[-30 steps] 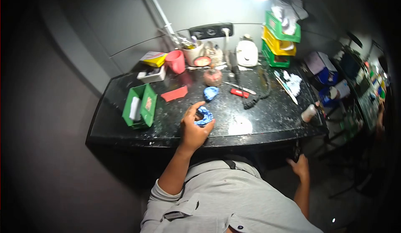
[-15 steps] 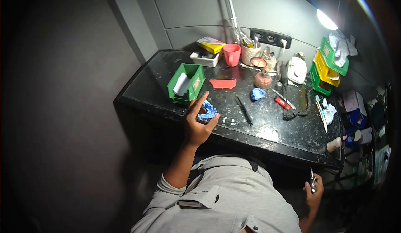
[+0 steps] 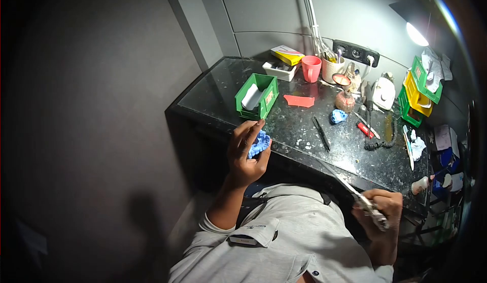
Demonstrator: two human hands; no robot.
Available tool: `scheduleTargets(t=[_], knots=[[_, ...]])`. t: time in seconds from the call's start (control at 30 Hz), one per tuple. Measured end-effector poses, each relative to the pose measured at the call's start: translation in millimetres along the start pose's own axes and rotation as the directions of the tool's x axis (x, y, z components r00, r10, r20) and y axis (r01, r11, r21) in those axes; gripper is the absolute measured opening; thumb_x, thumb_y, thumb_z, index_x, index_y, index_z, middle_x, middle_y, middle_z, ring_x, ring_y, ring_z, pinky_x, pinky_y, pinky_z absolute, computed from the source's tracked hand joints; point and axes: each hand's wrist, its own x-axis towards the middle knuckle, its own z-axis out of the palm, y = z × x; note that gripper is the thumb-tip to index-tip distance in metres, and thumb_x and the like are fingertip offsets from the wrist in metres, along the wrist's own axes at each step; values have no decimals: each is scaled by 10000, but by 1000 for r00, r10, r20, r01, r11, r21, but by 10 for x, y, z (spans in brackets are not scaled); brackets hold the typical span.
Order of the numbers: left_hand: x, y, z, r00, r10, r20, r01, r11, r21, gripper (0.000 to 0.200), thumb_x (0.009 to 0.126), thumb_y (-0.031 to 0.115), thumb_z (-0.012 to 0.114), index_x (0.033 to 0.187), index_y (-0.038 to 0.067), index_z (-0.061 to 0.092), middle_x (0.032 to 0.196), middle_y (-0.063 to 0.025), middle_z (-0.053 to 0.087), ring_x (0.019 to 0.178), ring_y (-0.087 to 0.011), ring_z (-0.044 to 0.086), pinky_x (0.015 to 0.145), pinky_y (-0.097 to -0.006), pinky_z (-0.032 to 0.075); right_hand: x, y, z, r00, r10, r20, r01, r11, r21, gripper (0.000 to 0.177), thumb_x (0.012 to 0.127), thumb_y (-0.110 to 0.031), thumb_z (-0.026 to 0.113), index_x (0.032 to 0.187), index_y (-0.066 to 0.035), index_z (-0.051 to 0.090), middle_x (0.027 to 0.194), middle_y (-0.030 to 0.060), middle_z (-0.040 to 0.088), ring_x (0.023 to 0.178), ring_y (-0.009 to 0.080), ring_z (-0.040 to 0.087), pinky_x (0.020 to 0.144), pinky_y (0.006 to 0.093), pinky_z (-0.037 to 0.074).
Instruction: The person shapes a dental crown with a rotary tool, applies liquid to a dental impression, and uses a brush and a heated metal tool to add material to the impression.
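My left hand curls its fingers and thumb round a blue dental model, just off the front edge of the dark workbench. Teeth-like bumps show along the model's curved rim, while its other side is partly hidden by the fingers. At the lower right, my right hand grips a long, slim metal tool, its thicker silver end in the fist and its thin tip pointing up and left towards the bench edge. Motion slightly blurs this hand. Close beyond my left hand stands a green bin with a white item inside.
A pink wax piece, a black pen-like tool, a blue lump and a red-handled knife lie on the bench. Behind are a pink mug and burner. Stacked bins stand at right.
My right hand has risen and come inward with the metal tool, whose long shaft now shows. My left hand has turned the dental model. The whole view has shifted, moving the bench rightward.
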Motion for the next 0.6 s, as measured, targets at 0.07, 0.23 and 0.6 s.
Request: scheduleTargets(t=[0.07,0.23,0.6], knots=[[23,6,-23,998,47,-33,-45,998,32,590,693,-32,774,1250,40,594,1144,-145,585,944,-221,578,776,-305,496,205,-42,131,985,-36,171,58,990,-126,325,682,-59,823,603,-34,510,703,131,661,507,167,631,424,248,450],[56,20,-83,993,50,-111,-40,995,88,592,703,9,800,1248,11,569,1164,-163,587,1031,-277,578,841,-353,502,435,-111,396,973,-27,231,54,992,-111,318,668,-35,819,567,-48,518,691,105,652,526,176,646,436,258,469],[33,89,-66,994,16,-106,-10,999,53,630,704,50,825,1259,-10,533,1162,-147,581,972,-207,567,755,-295,480,504,-150,482,949,9,315,7,999,-50,267,674,-30,815,631,-18,552,736,139,654,598,205,674,492,288,513]])
